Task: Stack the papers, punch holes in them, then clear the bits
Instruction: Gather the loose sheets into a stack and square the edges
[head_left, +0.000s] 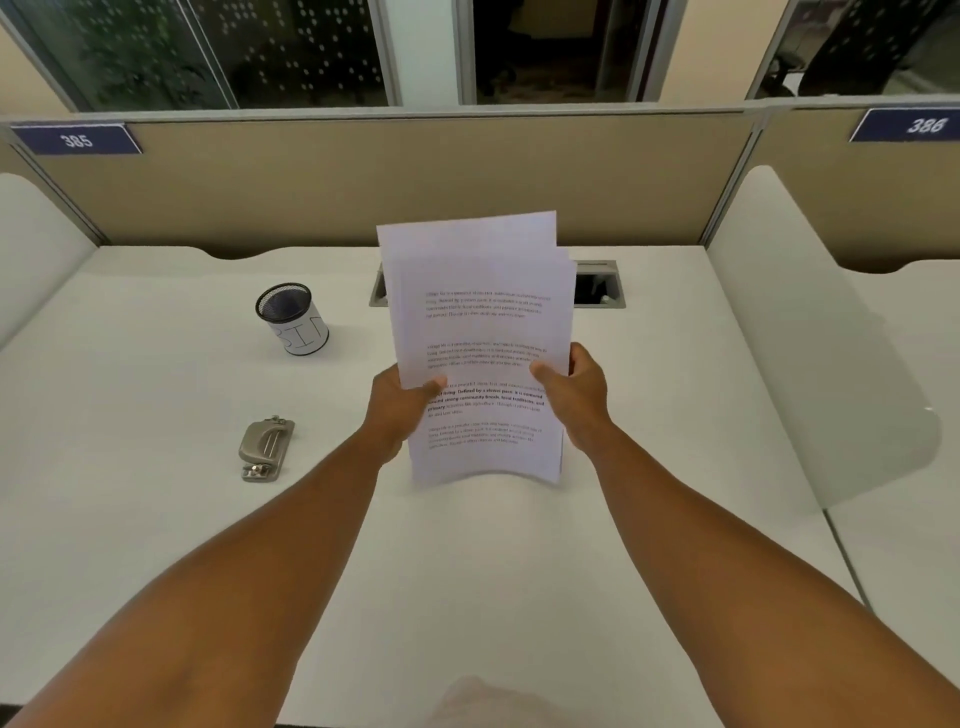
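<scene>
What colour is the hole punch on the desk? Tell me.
Silver-grey metal. The head view shows the punch lying left of the papers.

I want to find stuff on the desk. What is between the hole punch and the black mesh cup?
Nothing: in the head view, only bare white desk lies between the hole punch and the mesh cup.

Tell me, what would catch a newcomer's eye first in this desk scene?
First, the sheaf of printed papers held upright at the middle of the white desk, the left hand and the right hand each gripping a side edge; the top edges are not yet lined up. To the left lie a metal hole punch and, farther back, a mesh cup wrapped in paper with handwriting on it.
</scene>
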